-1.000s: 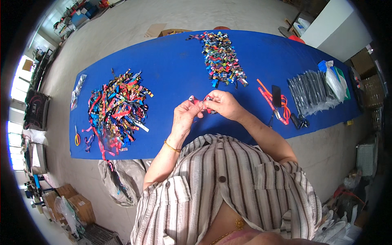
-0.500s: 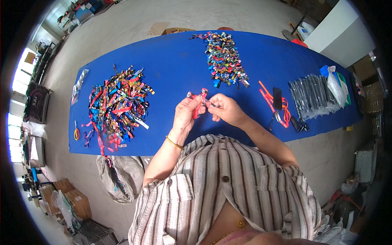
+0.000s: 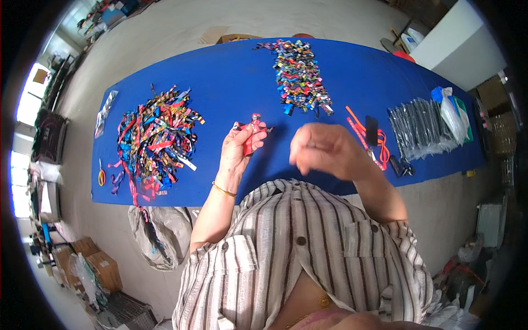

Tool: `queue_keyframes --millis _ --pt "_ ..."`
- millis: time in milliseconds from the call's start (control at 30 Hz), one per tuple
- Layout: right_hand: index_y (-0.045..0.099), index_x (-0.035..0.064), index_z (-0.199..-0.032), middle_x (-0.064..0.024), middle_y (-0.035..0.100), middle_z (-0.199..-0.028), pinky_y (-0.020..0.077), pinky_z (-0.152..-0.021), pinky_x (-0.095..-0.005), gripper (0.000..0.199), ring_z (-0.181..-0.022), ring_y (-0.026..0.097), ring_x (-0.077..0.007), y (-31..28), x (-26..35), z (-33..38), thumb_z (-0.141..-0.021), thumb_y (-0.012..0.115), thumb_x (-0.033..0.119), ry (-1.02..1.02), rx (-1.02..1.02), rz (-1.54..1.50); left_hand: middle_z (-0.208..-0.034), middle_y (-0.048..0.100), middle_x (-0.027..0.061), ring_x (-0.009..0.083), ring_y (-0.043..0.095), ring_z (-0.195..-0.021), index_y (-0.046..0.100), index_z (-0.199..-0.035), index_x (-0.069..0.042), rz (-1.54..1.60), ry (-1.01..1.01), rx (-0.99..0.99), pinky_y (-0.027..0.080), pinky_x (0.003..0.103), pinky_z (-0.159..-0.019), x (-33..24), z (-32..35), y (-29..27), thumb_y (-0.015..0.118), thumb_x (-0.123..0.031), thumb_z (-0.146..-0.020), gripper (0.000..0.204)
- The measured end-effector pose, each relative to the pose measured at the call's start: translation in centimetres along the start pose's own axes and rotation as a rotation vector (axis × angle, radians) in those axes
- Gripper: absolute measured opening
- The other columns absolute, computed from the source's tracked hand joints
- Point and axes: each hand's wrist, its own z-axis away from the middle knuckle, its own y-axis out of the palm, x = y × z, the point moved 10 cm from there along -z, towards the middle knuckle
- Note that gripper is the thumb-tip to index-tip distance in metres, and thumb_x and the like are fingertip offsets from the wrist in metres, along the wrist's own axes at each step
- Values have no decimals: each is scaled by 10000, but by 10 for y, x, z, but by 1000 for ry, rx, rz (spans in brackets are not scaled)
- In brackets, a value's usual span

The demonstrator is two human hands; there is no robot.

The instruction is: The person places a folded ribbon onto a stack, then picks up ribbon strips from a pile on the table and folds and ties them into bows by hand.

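My left hand (image 3: 235,153) is closed on a folded red printed strap (image 3: 248,146), its thumb pressed against the fold. Short ends of the strap stick out above and beside the fingers. Raised over the table, off to the right, my right hand (image 3: 324,149) is smeared by motion, and what it may hold cannot be made out. A loose heap of colourful printed straps (image 3: 165,144) lies on the left of the blue table (image 3: 231,71). Beyond my hands, small folded straps (image 3: 301,77) are laid close together in a long block.
Scissors with yellow handles (image 3: 102,177) lie at the left edge, below a clear plastic packet (image 3: 107,113). On the right are an orange lanyard (image 3: 384,148), a black flat object (image 3: 372,131) and dark items in clear bags (image 3: 413,132). A grey sack (image 3: 165,242) stands below the table.
My hands have moved apart: the right went right and toward me, away from the strap. My left hand shifted slightly left, still holding the red strap.
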Motion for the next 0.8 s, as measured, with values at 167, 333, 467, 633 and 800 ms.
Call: queue_keyframes --millis 167,333,467,633,800 --pt "654 -20 -921 -84 643 -863 451 -605 -242 247 -683 584 -126 79 79 27 -869 709 216 -81 475 -322 -1008 667 208 224 704 -792 543 -1105 60 -64 -23 21 600 289 -627 15 9 1 513 -93 -971 206" --pt "620 -54 -991 -71 637 -840 410 -476 -235 287 -577 544 -119 113 88 38 -877 701 197 126 685 -742 -944 668 207 229 700 -747 510 -1052 41 -161 -71 36 597 302 -636 33 16 8 504 -69 -972 136" --pt "561 -103 -1012 -68 608 -677 423 -394 -176 427 -481 574 -67 120 109 44 -930 627 310 -156 908 -627 -920 668 201 224 698 -726 487 -1026 28 -190 -72 82 591 310 -647 40 22 6 501 -69 -975 110" --pt "586 -79 -998 -73 627 -805 364 -404 -240 297 -485 495 -116 126 107 38 -870 707 160 -58 984 -760 -916 669 200 226 699 -724 477 -1030 18 -210 -91 99 589 309 -643 43 24 3 499 -69 -977 105" --pt "568 -83 -949 -63 607 -719 339 -377 -255 275 -451 488 -111 122 108 42 -851 720 124 -113 947 -769 -920 670 198 227 699 -720 470 -1038 14 -214 -104 114 587 312 -639 41 23 3 502 -71 -976 109"
